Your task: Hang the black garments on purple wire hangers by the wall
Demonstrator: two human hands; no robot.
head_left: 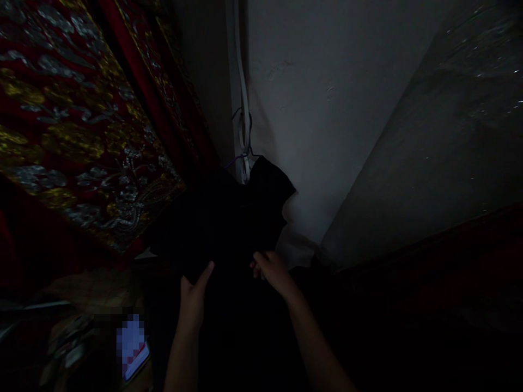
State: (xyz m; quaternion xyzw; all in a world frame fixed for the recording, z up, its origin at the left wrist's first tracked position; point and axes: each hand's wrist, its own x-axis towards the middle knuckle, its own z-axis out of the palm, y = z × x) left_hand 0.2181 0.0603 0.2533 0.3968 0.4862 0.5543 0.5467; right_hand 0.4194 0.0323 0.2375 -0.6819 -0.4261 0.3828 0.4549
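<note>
A black short-sleeved shirt [245, 218] hangs on a thin hanger [254, 152] by the wall, its lower part lost in the dark. My left hand [194, 296] is at the shirt's left side, thumb on the front and fingers hidden by the cloth, apparently gripping it. Across from it, my right hand [269, 269] has its fingers curled against the right side of the shirt, seemingly pinching the fabric. Folds between the hands are too dark to make out.
Red cloth [81, 130] with gold and silver decoration hangs at the left. A white cable [242, 71] runs down the pale wall [327, 98]. Shiny clear sheeting [457, 103] covers the right side. A lit, pixelated screen [133, 343] lies at lower left among dim clutter.
</note>
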